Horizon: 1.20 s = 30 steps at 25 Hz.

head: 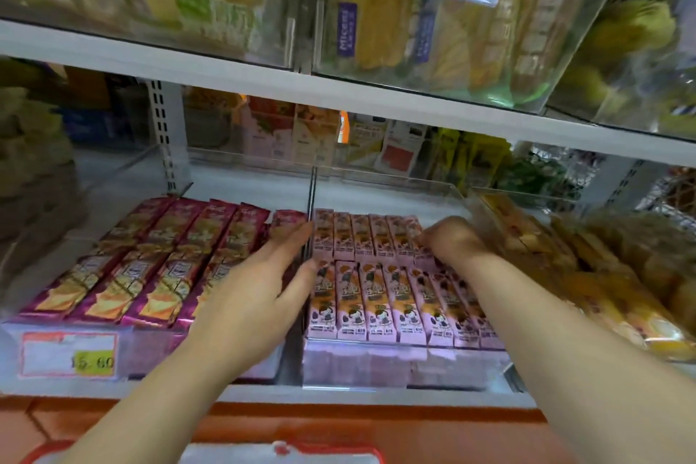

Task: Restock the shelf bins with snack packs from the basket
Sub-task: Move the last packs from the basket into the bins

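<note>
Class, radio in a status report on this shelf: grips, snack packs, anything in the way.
Left grip open, stretched across the divider. Right grip curled on back-row pink packs, hold unclear. Nothing else blocking.

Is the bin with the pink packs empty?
No, the clear bin holds two rows of pink packs lying side by side.

White shelf, purple-pack bin, pink-pack bin alongside, third bin seemingly angled

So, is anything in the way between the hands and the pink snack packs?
Nothing visible. The right hand touches the back row of pink packs, and the left hand lies open over the clear divider beside them.
</note>
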### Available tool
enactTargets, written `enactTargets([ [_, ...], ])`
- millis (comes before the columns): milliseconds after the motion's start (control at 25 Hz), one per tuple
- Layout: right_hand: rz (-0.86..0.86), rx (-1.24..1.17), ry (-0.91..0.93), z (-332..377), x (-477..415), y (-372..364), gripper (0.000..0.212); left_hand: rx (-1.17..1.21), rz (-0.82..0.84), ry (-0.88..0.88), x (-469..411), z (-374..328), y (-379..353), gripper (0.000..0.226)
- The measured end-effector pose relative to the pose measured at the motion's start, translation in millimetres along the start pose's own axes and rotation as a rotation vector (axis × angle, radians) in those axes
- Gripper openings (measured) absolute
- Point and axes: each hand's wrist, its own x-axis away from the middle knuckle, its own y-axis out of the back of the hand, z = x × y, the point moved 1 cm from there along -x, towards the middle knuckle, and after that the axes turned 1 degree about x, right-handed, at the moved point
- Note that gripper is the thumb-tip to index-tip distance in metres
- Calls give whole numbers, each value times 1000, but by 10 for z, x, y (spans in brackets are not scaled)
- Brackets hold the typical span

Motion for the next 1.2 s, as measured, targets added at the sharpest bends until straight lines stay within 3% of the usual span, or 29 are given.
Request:
enactTargets([
  [160, 33, -292, -13, -6, 247, 141, 34, 21, -7, 11, -24, -10, 6, 51],
  [240, -114, -445, -32, -6, 498, 230, 37, 122, -55, 12, 8, -20, 61, 48],
  [360, -414, -871, 168, 71, 1161, 202, 29, 270, -308, -52, 392, 68, 247, 33],
  [440, -413, -1040, 327, 161, 1763, -19, 29, 236, -458, -43, 898, 316, 253, 28],
  [520, -302, -1078, 394, 267, 2283, -454, 33, 202, -450, 106, 1467, 712, 115, 28],
  [640, -46, -1061, 253, 393, 2847, -1367, 33, 133, -209, 480, 2184, 1400, -279, 30],
  [720, 236, -940, 156, 433, 3082, -1923, 30, 115, 1, 729, 2528, 1736, -524, 29],
  [800, 526, -840, 55, 396, 3190, -2407, 28, 119, 175, 851, 2790, 1943, -723, 19],
  [880, 691, -754, -57, 306, 3180, -2740, 26, 92, 294, 923, 2990, 2113, -901, 15],
  [1000, 754, -784, -301, 184, 3094, -3006, 21, -75, 520, 1002, 3113, 2298, -1141, 30],
  [1200, 781, -811, -505, 23, 3068, -3257, 19, -397, 791, 875, 3142, 2332, -1443, 33],
])
